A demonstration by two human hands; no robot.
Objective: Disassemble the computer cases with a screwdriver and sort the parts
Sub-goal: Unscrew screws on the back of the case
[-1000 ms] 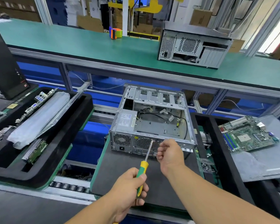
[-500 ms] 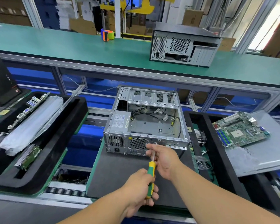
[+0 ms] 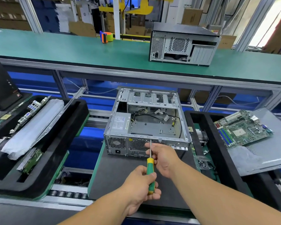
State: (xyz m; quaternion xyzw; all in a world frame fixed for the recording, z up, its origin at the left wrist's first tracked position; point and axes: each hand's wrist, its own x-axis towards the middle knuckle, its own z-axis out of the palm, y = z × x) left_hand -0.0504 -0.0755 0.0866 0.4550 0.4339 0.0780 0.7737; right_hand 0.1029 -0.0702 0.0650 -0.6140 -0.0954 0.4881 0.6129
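Seen from the head camera, an open computer case [image 3: 146, 125] is set on a dark mat [image 3: 118, 174], in the middle between two black trays. A green-and-yellow screwdriver [image 3: 150, 172] is clenched by its handle in the left hand [image 3: 141, 184], while its shaft is pinched and steadied by the right hand [image 3: 164, 158], the tip held at the case's near top edge. The steel shell is judged stiff, fairly heavy and sharp-edged, best gripped by its side rails. Bare metal, fan grilles and loose cables are shown inside.
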